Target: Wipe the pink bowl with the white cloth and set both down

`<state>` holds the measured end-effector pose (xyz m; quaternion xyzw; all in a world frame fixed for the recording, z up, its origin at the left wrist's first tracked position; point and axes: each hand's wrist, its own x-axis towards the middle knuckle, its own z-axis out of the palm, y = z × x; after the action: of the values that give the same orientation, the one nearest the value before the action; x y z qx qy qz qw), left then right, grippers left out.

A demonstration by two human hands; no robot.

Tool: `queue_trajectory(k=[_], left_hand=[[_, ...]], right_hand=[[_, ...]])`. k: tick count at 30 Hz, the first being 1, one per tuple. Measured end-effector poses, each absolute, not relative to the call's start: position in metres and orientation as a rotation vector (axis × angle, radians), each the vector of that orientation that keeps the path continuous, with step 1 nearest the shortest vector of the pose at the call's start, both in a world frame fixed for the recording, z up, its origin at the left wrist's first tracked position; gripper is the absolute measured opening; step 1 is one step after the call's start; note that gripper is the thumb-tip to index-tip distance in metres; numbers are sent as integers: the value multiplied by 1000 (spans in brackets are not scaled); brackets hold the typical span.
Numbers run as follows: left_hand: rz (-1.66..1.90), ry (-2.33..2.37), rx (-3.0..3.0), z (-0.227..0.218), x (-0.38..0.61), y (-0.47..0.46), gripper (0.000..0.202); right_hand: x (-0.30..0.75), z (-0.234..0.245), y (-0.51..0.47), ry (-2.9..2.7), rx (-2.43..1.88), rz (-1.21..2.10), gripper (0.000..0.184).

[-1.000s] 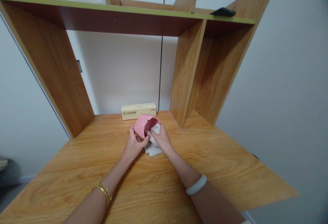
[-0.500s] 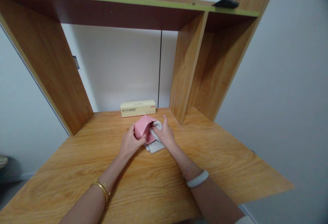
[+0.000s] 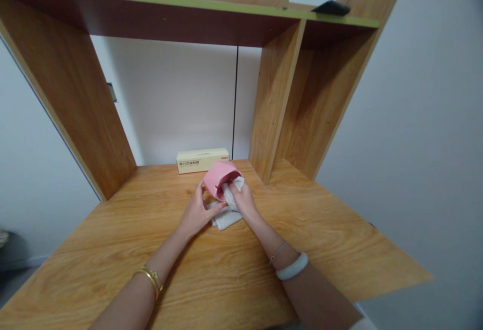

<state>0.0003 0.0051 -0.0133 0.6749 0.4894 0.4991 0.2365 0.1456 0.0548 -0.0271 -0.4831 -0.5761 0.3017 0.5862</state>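
Note:
A pink cup (image 3: 219, 175) is tilted on its side just above the wooden desk (image 3: 113, 249), its mouth turned toward me and to the right. My left hand (image 3: 196, 212) is closed around the cup's lower left side. My right hand (image 3: 241, 200) grips a white cloth (image 3: 225, 215) and presses part of it into the cup's mouth. The rest of the cloth lies on the desk under both hands. A gold bangle is on my left wrist, and a pale bangle with a thin chain is on my right.
A cream cardboard box (image 3: 203, 160) lies at the back of the desk against the white wall. An upright wooden divider (image 3: 275, 103) stands just right of the cup. A shelf (image 3: 188, 10) spans overhead, with a dark object (image 3: 332, 8) on its right end.
The cup has been turned and lifted a little, its mouth now facing more to the right. My right hand has shifted with the cloth inside the cup's mouth.

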Motion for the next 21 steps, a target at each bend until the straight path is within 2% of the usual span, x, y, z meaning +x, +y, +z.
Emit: queue_trajectory(k=[4,8,17,21], left_hand=[[1356,1422,1900,-12,-1,4,61],[1224,1691,1999,0,-8,1,59],[1024,1975,2059,16,-9,-5,55],[992,1890,2155,15,-9,-6,56]], right_hand=[[141,-27,55,-1412,-1103,713,43],[141,-20,49,-1460,-1396,563,62],[145,4,28,-1759,-1524,97,65],[147,2,31,-1801,-1589,161,71]])
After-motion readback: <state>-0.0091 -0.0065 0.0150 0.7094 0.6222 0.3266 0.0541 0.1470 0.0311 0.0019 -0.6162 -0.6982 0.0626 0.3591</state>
